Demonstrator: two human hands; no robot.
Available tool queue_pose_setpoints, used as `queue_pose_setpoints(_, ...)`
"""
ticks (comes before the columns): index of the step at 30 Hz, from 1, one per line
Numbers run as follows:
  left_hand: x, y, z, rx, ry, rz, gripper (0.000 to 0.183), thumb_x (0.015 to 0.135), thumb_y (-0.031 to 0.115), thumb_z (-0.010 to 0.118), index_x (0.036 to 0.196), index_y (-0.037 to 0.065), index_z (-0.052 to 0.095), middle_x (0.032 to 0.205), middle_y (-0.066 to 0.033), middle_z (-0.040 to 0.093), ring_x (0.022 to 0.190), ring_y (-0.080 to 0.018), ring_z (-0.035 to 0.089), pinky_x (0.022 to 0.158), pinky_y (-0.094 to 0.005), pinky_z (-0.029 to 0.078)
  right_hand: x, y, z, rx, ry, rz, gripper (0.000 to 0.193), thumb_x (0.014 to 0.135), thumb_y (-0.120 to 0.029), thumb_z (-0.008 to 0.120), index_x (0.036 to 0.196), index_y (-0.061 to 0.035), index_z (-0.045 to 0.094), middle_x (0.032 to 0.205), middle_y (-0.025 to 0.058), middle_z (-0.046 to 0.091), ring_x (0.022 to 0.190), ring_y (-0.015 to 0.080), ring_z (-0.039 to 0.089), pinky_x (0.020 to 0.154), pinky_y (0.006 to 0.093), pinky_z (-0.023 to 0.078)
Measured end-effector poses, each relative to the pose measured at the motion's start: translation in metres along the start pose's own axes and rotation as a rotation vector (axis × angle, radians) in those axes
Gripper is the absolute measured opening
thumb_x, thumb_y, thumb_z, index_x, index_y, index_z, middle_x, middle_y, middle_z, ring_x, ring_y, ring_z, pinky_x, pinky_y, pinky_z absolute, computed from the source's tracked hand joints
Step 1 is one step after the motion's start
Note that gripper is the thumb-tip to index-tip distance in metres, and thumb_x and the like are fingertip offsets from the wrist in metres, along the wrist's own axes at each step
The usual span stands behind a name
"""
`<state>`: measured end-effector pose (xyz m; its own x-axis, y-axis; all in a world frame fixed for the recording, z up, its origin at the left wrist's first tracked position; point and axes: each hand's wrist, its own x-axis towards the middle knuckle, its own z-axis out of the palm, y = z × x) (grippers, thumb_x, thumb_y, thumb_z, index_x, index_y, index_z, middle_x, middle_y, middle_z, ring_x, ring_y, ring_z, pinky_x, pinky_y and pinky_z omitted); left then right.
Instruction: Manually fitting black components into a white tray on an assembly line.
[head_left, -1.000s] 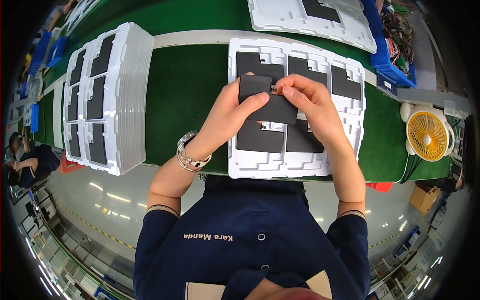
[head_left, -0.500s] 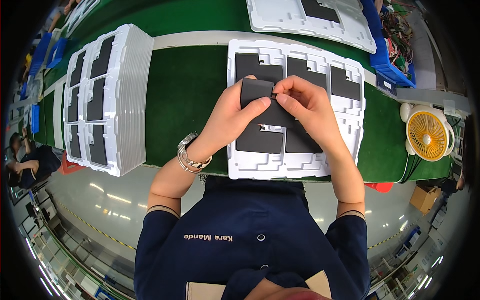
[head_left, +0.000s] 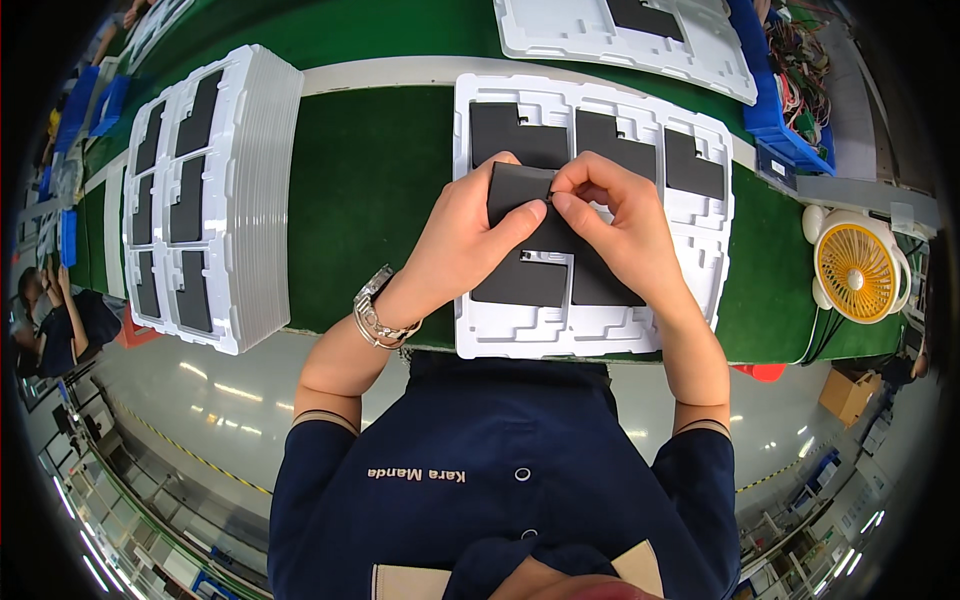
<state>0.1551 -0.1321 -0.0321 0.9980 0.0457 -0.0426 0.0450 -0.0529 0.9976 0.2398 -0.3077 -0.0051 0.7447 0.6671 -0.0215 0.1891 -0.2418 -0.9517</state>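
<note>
Above the white tray [head_left: 610,328], in the head view, your left hand [head_left: 462,230] grips the black piece [head_left: 519,182], thumb on its face and fingers behind. Your right hand [head_left: 630,210] pinches thumb and forefinger narrowly at its edge; the detail between them is too small to make out. Similar dark pieces [head_left: 515,282] lie in the compartments. Left stands a tray stack [head_left: 262,200]; right, a fan [head_left: 855,278].
</note>
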Motion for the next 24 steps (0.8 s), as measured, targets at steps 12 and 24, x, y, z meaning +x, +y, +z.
queue_pose_setpoints(12,0.000,-0.002,0.000,0.012,-0.003,0.006,0.017,0.090,0.016,0.065,0.091,0.003,0.055,0.066,-0.0009,0.055,0.059,-0.0078,0.049,0.055,-0.0257,0.040,-0.002,0.004,0.003,0.181,-0.010,0.109,0.007,0.090,-0.007,0.063,0.086,-0.0012,0.061,0.077,-0.0003,0.059,0.076,0.0076,0.055,0.072,0.0228,0.046)
queue_pose_setpoints(24,0.000,0.003,-0.003,-0.044,0.032,0.010,0.015,0.089,0.013,0.065,0.087,0.002,0.055,0.067,0.0001,0.054,0.061,-0.0066,0.048,0.055,-0.0251,0.040,-0.001,0.001,0.003,0.327,-0.040,0.187,0.004,0.091,-0.006,0.066,0.090,-0.0026,0.068,0.085,-0.0030,0.063,0.079,0.0041,0.054,0.073,0.0211,0.044)
